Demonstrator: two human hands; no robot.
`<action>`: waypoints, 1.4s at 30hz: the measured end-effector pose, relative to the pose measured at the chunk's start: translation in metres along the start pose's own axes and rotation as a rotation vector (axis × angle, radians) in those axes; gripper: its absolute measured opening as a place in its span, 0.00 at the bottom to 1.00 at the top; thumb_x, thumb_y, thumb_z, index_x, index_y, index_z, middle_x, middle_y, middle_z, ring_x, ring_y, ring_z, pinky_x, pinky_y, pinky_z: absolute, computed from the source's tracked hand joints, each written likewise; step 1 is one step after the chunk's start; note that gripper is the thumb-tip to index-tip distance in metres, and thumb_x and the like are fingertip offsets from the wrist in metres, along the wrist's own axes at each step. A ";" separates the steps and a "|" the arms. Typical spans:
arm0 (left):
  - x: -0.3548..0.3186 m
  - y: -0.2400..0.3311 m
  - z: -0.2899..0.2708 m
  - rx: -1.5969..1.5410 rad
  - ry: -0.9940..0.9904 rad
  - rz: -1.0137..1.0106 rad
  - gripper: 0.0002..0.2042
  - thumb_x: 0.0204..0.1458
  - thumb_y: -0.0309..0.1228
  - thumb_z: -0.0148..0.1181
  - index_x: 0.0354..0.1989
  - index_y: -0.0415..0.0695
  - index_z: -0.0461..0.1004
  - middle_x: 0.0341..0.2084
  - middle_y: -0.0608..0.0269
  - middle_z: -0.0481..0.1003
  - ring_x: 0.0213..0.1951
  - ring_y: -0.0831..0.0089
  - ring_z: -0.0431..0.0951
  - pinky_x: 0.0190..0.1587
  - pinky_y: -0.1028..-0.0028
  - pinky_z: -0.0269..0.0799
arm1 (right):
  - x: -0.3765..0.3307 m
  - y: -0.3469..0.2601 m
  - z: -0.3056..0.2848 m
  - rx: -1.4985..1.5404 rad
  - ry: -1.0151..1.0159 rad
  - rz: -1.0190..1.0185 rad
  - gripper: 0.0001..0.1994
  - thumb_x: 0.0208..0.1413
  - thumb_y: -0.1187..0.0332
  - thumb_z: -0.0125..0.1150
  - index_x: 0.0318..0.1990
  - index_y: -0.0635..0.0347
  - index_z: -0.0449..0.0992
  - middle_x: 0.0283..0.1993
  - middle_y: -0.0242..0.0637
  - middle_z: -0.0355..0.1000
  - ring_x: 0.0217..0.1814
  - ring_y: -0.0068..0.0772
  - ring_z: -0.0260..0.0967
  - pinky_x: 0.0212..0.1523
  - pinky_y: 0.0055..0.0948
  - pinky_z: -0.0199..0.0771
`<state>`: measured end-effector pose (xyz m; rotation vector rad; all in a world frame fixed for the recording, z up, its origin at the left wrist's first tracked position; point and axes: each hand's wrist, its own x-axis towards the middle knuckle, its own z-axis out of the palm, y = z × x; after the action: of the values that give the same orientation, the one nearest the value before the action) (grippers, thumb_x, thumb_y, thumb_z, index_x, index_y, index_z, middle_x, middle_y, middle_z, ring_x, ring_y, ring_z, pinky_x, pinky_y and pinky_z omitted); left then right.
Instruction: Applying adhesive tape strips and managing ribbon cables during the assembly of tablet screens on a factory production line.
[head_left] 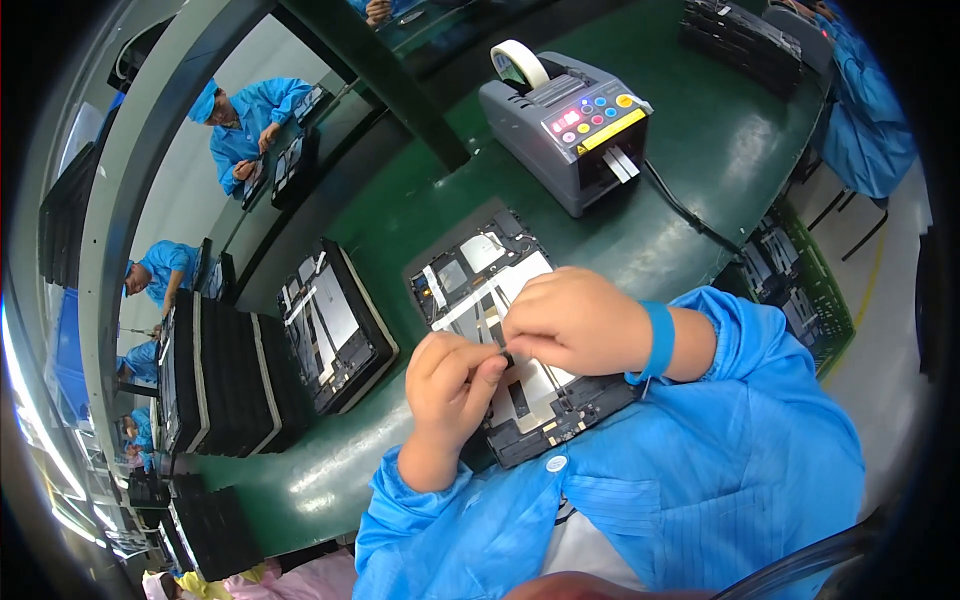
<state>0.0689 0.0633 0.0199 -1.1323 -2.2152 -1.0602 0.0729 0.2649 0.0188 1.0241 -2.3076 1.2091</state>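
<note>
An opened tablet-like device [525, 275] lies on the green table right in front of me, its inside facing up with silver plates, a black frame and thin strips. My left hand [447, 385] is over its near left part, thumb and fingers pinched together. My right hand [580, 320], with a blue band round the wrist, comes across from the right and pinches close to the left fingertips. A small dark piece [507, 357] shows between the two hands; its kind is hidden by the fingers. Both hands are closed and nearly touch.
A grey tape dispenser [570, 125] with a white roll stands beyond the device, its cable [690, 215] running right. Another opened device [330, 325] lies on a black tray at left, beside stacked black trays [230, 375]. A green crate [810, 290] sits at right. Co-workers in blue work beyond.
</note>
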 end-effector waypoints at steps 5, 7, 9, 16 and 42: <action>0.027 -0.005 0.000 0.037 -0.096 -0.173 0.05 0.41 0.25 0.63 0.21 0.39 0.73 0.21 0.59 0.72 0.26 0.61 0.73 0.29 0.69 0.67 | -0.029 0.011 -0.008 0.082 0.206 0.341 0.02 0.51 0.73 0.56 0.31 0.61 0.72 0.35 0.38 0.73 0.37 0.32 0.71 0.39 0.31 0.70; 0.049 -0.008 0.004 0.023 -0.256 -0.205 0.06 0.43 0.28 0.61 0.27 0.38 0.75 0.28 0.56 0.72 0.32 0.58 0.74 0.35 0.67 0.69 | -0.043 0.023 0.008 0.737 0.456 0.570 0.08 0.55 0.70 0.56 0.40 0.63 0.68 0.35 0.34 0.69 0.37 0.29 0.70 0.39 0.32 0.71; 0.068 -0.014 0.019 0.111 -0.332 -0.083 0.11 0.44 0.30 0.60 0.35 0.39 0.76 0.37 0.53 0.71 0.40 0.57 0.72 0.43 0.65 0.69 | -0.058 0.036 0.023 0.810 0.386 0.581 0.17 0.56 0.69 0.57 0.49 0.65 0.60 0.44 0.38 0.65 0.46 0.29 0.67 0.48 0.33 0.69; 0.085 -0.029 0.043 0.253 -0.532 -0.067 0.16 0.45 0.33 0.61 0.43 0.42 0.75 0.45 0.53 0.71 0.49 0.55 0.69 0.50 0.65 0.67 | -0.063 0.013 0.031 0.742 0.330 0.538 0.30 0.47 0.82 0.56 0.55 0.64 0.47 0.54 0.51 0.59 0.59 0.39 0.61 0.60 0.34 0.60; 0.037 -0.033 0.015 0.262 -0.321 -0.064 0.15 0.38 0.29 0.66 0.38 0.43 0.78 0.38 0.57 0.71 0.44 0.58 0.70 0.46 0.64 0.67 | 0.036 0.082 0.004 0.438 -0.063 0.769 0.29 0.38 0.75 0.63 0.51 0.62 0.58 0.41 0.39 0.64 0.39 0.27 0.66 0.38 0.24 0.69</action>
<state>0.0203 0.0807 0.0202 -1.1867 -2.5613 -0.6175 -0.0108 0.2764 -0.0093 0.2441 -2.6396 2.0533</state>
